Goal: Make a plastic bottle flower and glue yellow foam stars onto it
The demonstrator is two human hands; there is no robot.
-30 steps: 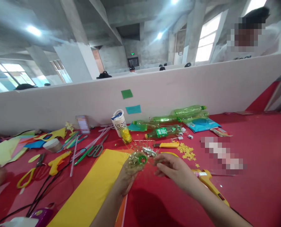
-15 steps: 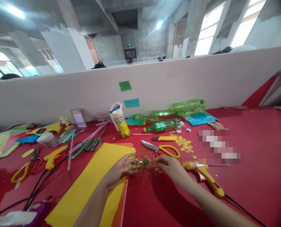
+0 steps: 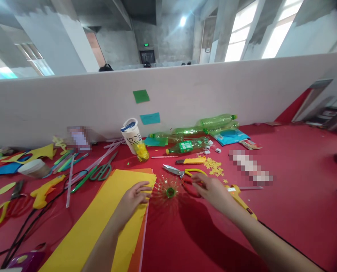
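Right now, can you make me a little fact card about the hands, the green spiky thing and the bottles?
Left hand: holding nothing, over the yellow paper
Right hand: at the scissors, grip unclear
Green spiky thing: on the red table, between both hands
Bottles: green, lying near the white wall

Red tabletop (image 3: 164, 243), fringed green plastic piece (image 3: 170, 193), paper stack (image 3: 90, 215), yellow stars (image 3: 214, 167), green bottles (image 3: 187, 146)

There are five green bottles (image 3: 188, 146), three pairs of scissors (image 3: 173, 170), two glue guns (image 3: 40, 193), one utility knife (image 3: 195, 161) and one fringed bottle top (image 3: 170, 193).
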